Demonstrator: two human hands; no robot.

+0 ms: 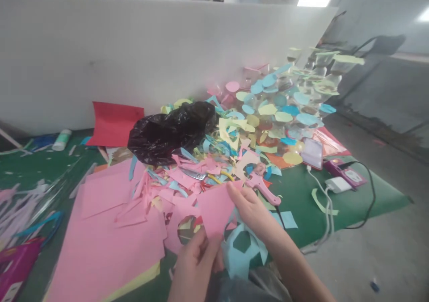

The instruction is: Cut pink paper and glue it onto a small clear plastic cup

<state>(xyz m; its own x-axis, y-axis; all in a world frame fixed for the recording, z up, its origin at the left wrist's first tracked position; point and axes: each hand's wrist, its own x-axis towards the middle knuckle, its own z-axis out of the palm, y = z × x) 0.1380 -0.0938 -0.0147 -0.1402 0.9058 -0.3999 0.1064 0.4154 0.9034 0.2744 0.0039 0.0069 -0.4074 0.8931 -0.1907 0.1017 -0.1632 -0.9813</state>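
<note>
Both of my hands hold one small piece of pink paper point(217, 208) above the heap of scraps. My left hand point(201, 257) pinches its lower edge. On the upper right corner, my right hand point(250, 206) is closed with the thumb on top. Just beyond the paper lie scissors point(196, 174) with yellow handles, partly buried in cuttings. A pink glue gun point(263, 188) rests beside my right hand. Under my wrists is light blue paper point(239, 248) with cut-out holes. To the left spreads a stack of large pink sheets point(114, 248).
A black plastic bag point(174, 132) sits behind the scraps. Clear cups topped with coloured paper discs point(268, 110) crowd the back right. A phone point(312, 153), a white charger point(338, 185) and cables lie on the green table point(378, 195). A glue stick point(62, 140) lies far left.
</note>
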